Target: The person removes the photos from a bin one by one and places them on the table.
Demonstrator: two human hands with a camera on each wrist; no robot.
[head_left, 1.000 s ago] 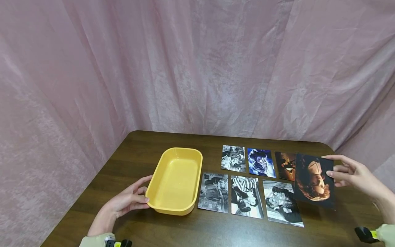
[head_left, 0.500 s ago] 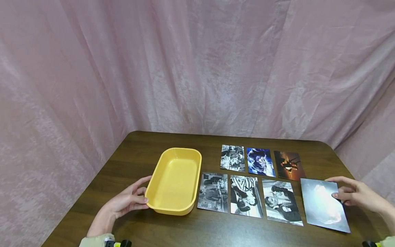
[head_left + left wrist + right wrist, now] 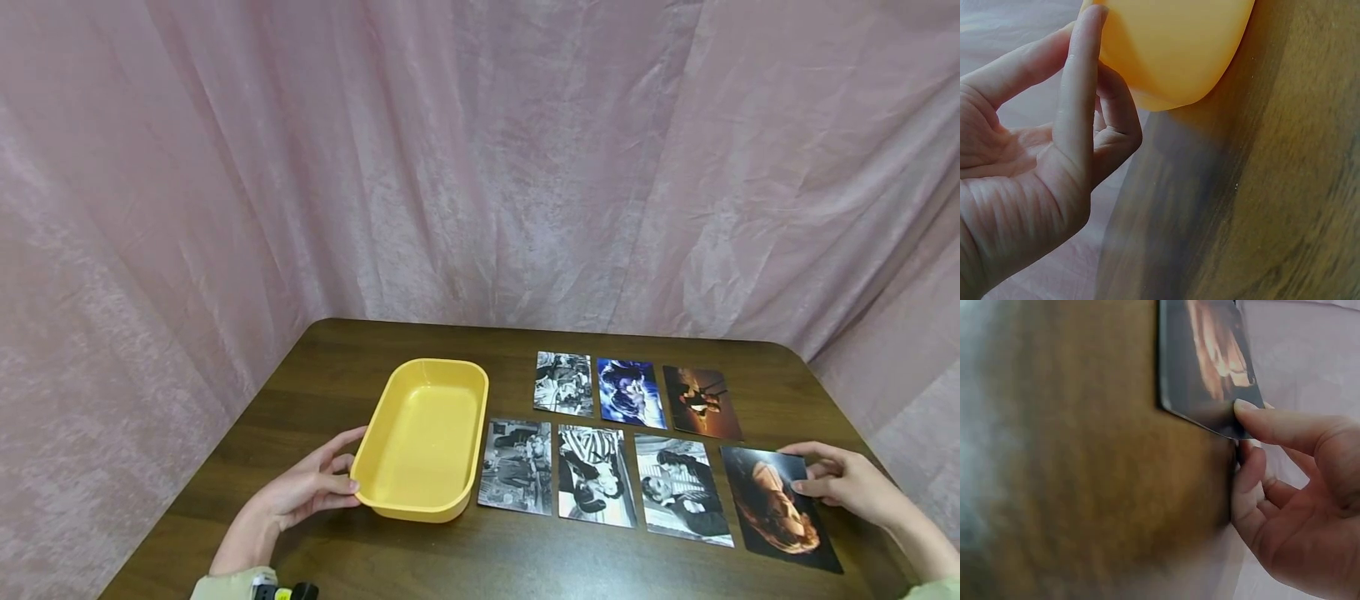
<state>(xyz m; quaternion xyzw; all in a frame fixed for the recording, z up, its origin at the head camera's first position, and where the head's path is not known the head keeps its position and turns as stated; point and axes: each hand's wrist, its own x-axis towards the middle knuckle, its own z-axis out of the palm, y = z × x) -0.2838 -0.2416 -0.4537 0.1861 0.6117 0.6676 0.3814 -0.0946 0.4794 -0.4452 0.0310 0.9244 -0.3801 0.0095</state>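
My left hand pinches the near left rim of a yellow plastic tray; in the left wrist view, thumb and fingers meet at the wall of the tray. At the right, my right hand holds a dark photo card by its right edge, with the thumb on top. That card lies low at the tabletop, picture side up, at the right end of the front row. The right wrist view shows the thumb of my right hand on the glossy photo card.
Black-and-white photo cards form the front row: one, another and a third. Behind them lie a black-and-white card, a blue one and a brown one. A pink curtain hangs behind the wooden table.
My right hand has brought the dark photo card down from above the back row to the right end of the front row. The left hand and tray stay in place.
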